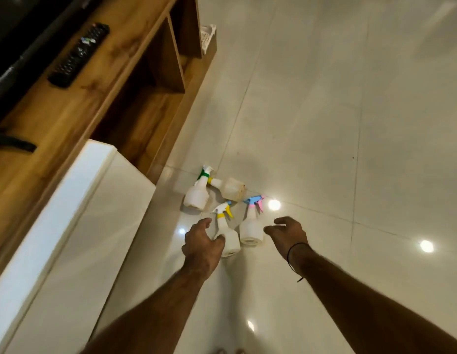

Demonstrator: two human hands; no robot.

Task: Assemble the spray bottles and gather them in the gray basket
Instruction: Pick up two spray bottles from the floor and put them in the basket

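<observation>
While four spray bottles (223,205) stand on the floor (324,123), left hand (203,245) and right hand (288,232) reach, fingers released.

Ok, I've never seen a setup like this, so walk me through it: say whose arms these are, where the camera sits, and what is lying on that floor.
There is no machine here. A person wears one wide-angle camera on the head, looking forward and down, so the two bare arms are their own.

Four white spray bottles sit on the shiny tiled floor: the green-trigger bottle, a bottle lying on its side, the yellow-trigger bottle and the blue-and-pink-trigger bottle.

The left hand reaches the yellow-trigger bottle and seems to touch it. The right hand is open beside the blue-and-pink one, holding nothing.

At left stand a wooden TV unit with a remote and a white box-like surface. A pale basket shows partly behind the unit.
</observation>
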